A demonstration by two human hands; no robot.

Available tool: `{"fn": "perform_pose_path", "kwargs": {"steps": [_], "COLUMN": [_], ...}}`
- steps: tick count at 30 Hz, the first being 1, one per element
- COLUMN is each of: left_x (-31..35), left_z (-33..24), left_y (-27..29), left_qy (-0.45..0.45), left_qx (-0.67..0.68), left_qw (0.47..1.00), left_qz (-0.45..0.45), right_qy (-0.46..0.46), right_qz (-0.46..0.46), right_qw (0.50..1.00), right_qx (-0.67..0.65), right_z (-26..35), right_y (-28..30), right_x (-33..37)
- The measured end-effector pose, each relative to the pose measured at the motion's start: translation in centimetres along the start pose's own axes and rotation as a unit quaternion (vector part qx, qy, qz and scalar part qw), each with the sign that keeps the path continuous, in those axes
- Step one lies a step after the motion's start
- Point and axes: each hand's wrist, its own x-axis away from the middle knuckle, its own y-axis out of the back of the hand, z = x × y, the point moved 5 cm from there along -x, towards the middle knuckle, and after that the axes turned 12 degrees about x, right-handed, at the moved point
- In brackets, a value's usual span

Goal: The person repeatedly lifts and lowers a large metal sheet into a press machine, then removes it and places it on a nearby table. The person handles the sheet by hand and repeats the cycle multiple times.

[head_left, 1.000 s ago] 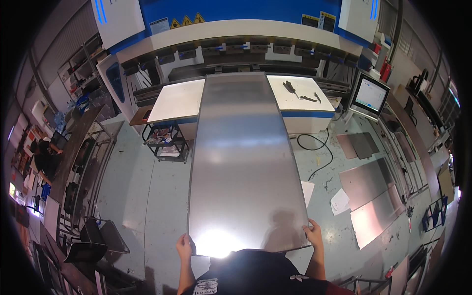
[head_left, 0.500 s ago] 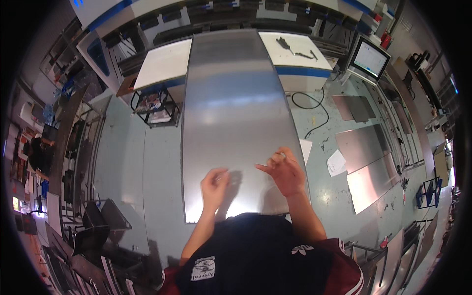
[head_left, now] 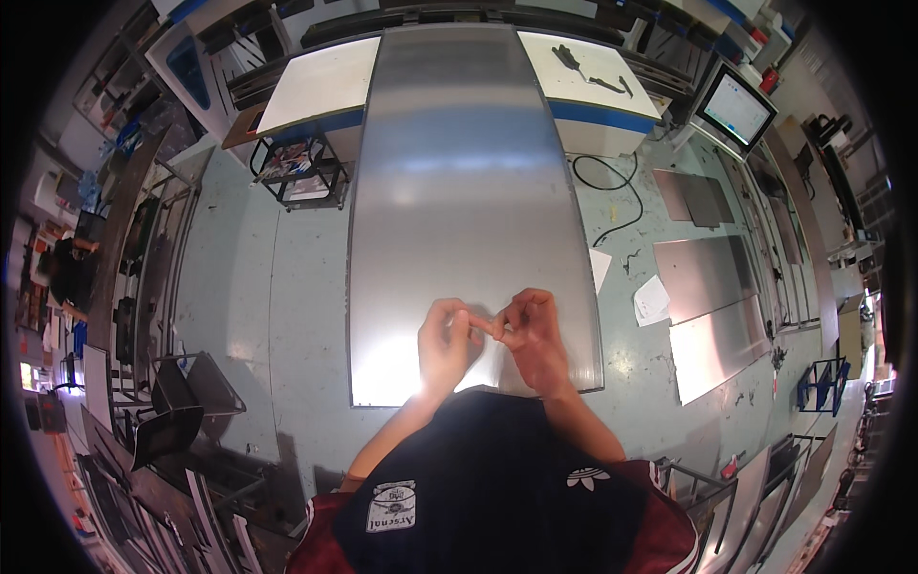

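Both hands meet over the near end of a long grey metal sheet (head_left: 459,230), which stretches away from my body. My left hand (head_left: 444,346) is closed, its fingers curled, with thumb and forefinger reaching the fingers of the other hand. My right hand (head_left: 535,340) is curled too, its fingertips pinched together where the two hands touch. Anything between the fingertips is too small or hidden to make out. The bare surface of the sheet lies beneath both hands.
White-topped machine tables (head_left: 320,86) flank the sheet's far part; a dark tool (head_left: 569,59) lies on the right one. A black cart (head_left: 304,177), a cable (head_left: 639,196), a monitor (head_left: 736,110), floor sheets (head_left: 708,277) and a black chair (head_left: 172,430) stand or lie around.
My hands were apart and have come together until their fingers touch. The right hand's spread fingers have drawn in. The view has shifted slightly, so the sheet sits higher.
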Motion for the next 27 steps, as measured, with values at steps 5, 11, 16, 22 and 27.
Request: {"fn": "perform_pose_path", "kwargs": {"steps": [5,11,16,22,27], "left_x": [-0.5,-1.8,-1.1,-0.4,-0.4], "left_z": [3.3,2.7,-0.1,-1.0,-0.3], "left_y": [0.2,1.4,1.2,0.4,0.6], "left_qy": [0.114,0.163,0.137,0.128,0.156], "left_qx": [0.271,0.518,0.495,0.433,0.498], "left_qw": [0.956,0.837,0.858,0.891,0.852], "left_qz": [-0.015,-0.069,-0.006,0.042,0.050], "right_qy": [0.037,0.061,-0.019,-0.052,-0.098], "right_qz": [-0.001,-0.129,-0.188,-0.179,-0.120], "right_qw": [0.991,0.966,0.937,0.945,0.979], "right_qx": [0.132,0.215,0.295,0.268,0.133], "right_z": [-1.5,-1.5,-1.3,-1.3,-2.0], "right_y": [-1.5,0.3,2.1,1.9,2.0], "right_x": [0.7,0.7,0.9,1.2,0.7]}}
